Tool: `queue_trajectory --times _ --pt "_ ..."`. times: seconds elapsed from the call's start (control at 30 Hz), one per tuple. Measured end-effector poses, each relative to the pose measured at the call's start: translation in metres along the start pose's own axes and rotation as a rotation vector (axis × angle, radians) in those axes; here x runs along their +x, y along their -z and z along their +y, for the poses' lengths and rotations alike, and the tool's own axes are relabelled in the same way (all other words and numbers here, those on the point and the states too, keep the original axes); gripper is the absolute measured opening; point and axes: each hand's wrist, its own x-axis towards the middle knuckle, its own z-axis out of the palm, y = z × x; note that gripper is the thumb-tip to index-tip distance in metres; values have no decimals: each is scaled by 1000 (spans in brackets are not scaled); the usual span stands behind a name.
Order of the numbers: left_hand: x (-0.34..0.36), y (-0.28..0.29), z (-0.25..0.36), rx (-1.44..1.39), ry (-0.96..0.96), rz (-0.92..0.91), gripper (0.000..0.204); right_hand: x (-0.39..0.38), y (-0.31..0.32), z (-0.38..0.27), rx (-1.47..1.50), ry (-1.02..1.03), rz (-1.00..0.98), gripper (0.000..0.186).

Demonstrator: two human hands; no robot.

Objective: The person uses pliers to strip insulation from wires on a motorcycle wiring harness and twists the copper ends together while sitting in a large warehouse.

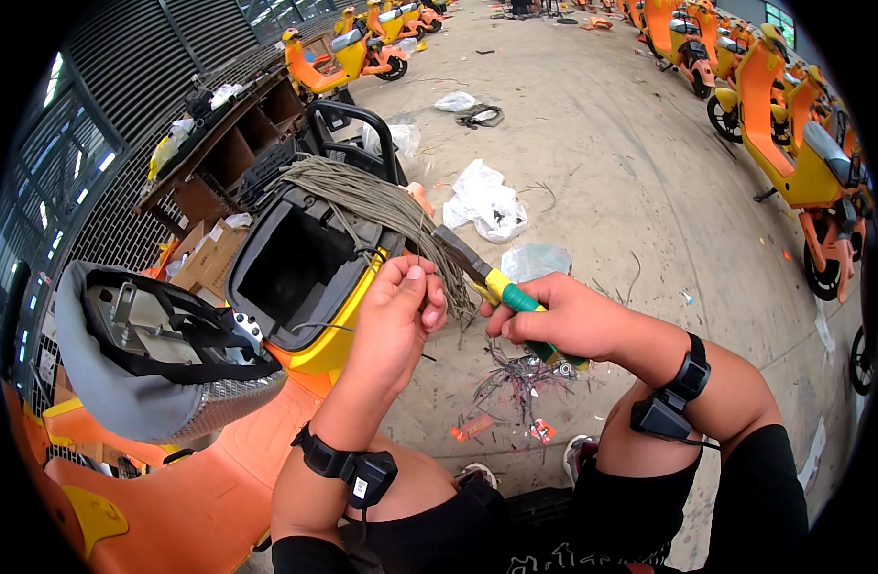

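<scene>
Right of the open bin: left hand apparently pinches thin wire, right hand holds pliers. Likely wire handling; next move needs steady alignment.

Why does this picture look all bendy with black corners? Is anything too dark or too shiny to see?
Head view: straight edges curve toward the rim, like the windows at left, and the corners are black, as wide fisheye pictures look; head view: the open box is too dark inside to make anything out; head view: small patches in those windows glow white.
</scene>
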Motion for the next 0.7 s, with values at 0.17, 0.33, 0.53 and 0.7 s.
queue_trajectory --times 0.17,0.33,0.53,0.7 --pt "0 3 1 23 -16 22 15 -2 -1 -5 30 -12 -15 23" --pt "-1 0 3 47 -8 47 15 -2 1 -1 10 -20 -9 23" --pt "-3 -1 4 116 10 18 14 -2 1 -2 -36 -43 -23 22" --pt "-5 -5 5 208 9 14 17 -3 1 -1 -66 -20 -29 22"
